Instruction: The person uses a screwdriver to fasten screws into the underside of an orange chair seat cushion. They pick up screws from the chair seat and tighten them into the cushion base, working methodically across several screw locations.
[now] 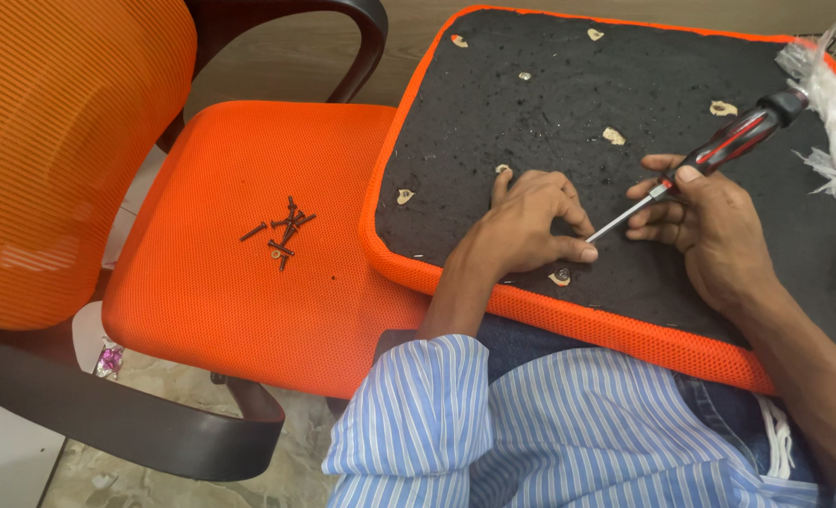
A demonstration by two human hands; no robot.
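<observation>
Roughly tiled stone floor [155, 475] below, wood-tone wall behind. Orange mesh office chair with dark curved armrests [239, 273], left. Upturned orange-edged seat cushion with black fabric underside [540, 113] across lap. Left hand [529, 224] spread flat on black fabric. Right hand [709, 226] closed around red-and-black-handled screwdriver [709, 155], tip by left fingertips. Pile of dark loose screws [283, 233] on chair seat.

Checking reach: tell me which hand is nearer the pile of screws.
Left. The left hand rests on the black underside, nearer the screws on the orange seat; the right hand lies farther off.
</observation>
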